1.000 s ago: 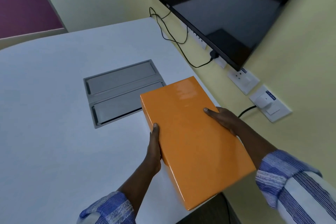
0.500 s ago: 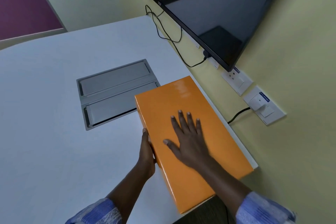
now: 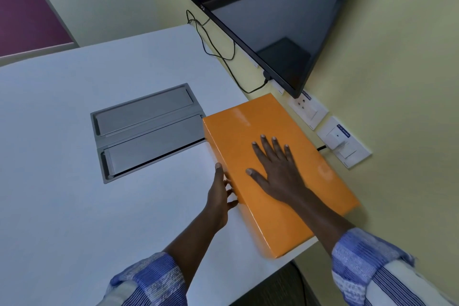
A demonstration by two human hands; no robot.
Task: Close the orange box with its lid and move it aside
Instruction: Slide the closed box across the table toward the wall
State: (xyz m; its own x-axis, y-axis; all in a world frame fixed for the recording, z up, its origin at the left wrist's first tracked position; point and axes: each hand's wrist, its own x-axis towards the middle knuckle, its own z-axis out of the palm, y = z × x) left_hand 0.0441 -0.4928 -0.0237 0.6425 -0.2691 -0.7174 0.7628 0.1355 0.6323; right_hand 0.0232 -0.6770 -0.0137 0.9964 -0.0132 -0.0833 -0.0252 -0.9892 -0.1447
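On the white tabletop (image 3: pixel 62 181) a grey recessed panel (image 3: pixel 146 131) with 2 flaps lies at 10 o'clock from the orange box (image 3: pixel 270 221). The left hand (image 3: pixel 219 197) presses its fingers against the box's left side, grasping nothing. The right hand (image 3: pixel 277 171) lies flat and spread on the lid. The closed box sits at the tabletop's right edge, below the black screen (image 3: pixel 273 7) at 12 o'clock

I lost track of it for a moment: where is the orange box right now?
In the head view the orange box lies at the table's right edge by the wall, beside the grey hatch, right hand flat on top.
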